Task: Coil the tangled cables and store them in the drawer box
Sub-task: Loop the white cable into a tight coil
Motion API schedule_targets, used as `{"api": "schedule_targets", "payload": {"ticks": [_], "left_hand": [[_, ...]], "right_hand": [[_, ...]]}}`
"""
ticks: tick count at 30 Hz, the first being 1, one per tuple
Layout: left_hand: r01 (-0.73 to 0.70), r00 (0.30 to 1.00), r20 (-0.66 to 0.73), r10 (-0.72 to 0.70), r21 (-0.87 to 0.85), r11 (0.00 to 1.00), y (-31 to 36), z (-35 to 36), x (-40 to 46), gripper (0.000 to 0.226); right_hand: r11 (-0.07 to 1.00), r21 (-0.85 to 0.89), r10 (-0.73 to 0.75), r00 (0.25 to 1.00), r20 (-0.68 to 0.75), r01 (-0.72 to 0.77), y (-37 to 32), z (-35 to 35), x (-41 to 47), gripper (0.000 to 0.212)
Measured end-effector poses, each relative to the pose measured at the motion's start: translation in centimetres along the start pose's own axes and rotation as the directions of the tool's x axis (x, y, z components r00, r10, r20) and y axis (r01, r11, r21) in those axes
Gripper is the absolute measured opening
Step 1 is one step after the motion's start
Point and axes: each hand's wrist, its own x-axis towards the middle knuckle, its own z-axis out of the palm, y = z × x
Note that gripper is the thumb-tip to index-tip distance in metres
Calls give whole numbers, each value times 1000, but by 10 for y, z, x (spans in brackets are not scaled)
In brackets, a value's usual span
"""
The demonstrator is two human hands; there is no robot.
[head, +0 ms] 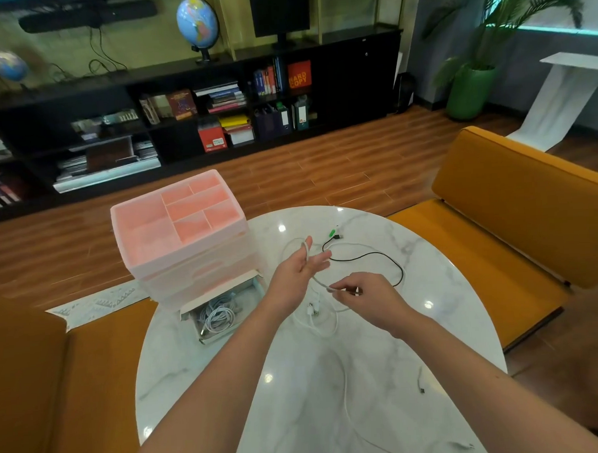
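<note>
Glossy white marble round table point(380, 325), orange cushioned seats around. Pink translucent plastic drawer box point(181, 238) at table's left edge, bottom drawer point(222, 310) pulled out, coiled white cables inside. Left hand point(301, 272) flat, fingers straight, thin white cable point(324, 319) looped over them. Right hand point(365, 297) pinches same cable just beside. Black cable point(377, 257) lies beyond hands.

Open drawer point(222, 312) reachable; drawer box point(184, 231) blocks behind.
</note>
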Motion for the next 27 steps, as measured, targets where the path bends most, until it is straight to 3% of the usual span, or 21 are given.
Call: {"api": "schedule_targets", "payload": {"ticks": [3, 11, 15, 19, 24, 27], "left_hand": [[0, 999, 35, -2, 47, 999, -4, 5, -1, 50], [36, 996, 59, -60, 342, 939, 0, 9, -3, 57], [-13, 994, 106, -28, 371, 928, -3, 7, -6, 50], [-5, 995, 103, -12, 166, 986, 4, 3, -8, 47], [27, 989, 144, -6, -148, 989, 27, -8, -14, 41], [48, 977, 214, 20, -307, 951, 37, -15, -17, 45]], "right_hand": [[999, -34, -23, 998, 60, 25, 0, 0, -2, 18], [990, -142, 40, 971, 236, -6, -13, -17, -3, 18], [998, -50, -30, 984, 178, 39, -24, -38, 4, 14], [991, 41, -130, 991, 29, 129, -36, -51, 16, 5], [980, 78, -174, 976, -130, 185, -47, -62, 25, 41], [982, 93, -148, 979, -137, 161, -51, -67, 31, 44]]}}
